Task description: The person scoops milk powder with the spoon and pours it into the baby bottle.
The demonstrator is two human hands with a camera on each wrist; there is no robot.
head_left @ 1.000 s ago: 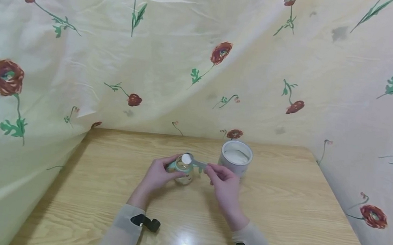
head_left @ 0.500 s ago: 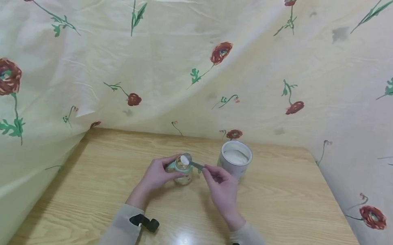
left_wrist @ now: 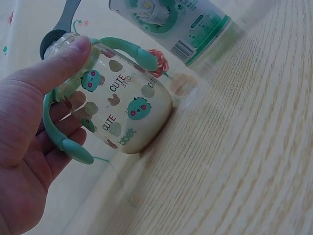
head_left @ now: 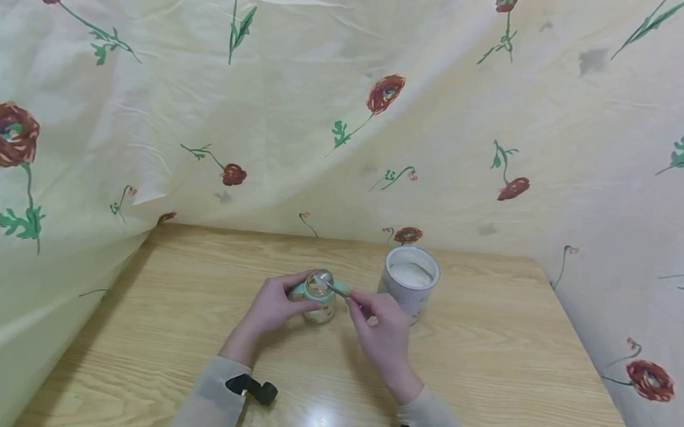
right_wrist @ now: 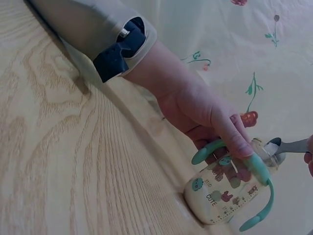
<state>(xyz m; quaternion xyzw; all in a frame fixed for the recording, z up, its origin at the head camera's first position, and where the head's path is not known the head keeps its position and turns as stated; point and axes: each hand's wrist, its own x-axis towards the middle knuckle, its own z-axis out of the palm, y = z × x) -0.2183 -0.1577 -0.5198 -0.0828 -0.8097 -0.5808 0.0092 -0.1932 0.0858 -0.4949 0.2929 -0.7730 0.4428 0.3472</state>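
Note:
A clear baby bottle with two mint-green handles and cartoon prints stands uncapped on the table. My left hand holds it round the neck and collar; the thumb lies across the front in the left wrist view, where the bottle shows pale content at its base. My right hand pinches the handle of a grey scoop. The scoop's bowl is tipped over at the bottle's mouth. White powder shows at the bottle's neck beside the scoop in the right wrist view.
An uncovered white can of white powder stands right behind my right hand. In the left wrist view the can shows a green base band and a barcode. A flowered cloth hangs behind the wooden table.
My right hand has turned the scoop over at the bottle's mouth, and the white mound of powder in it has gone from sight. The left hand and the bottle have stayed put.

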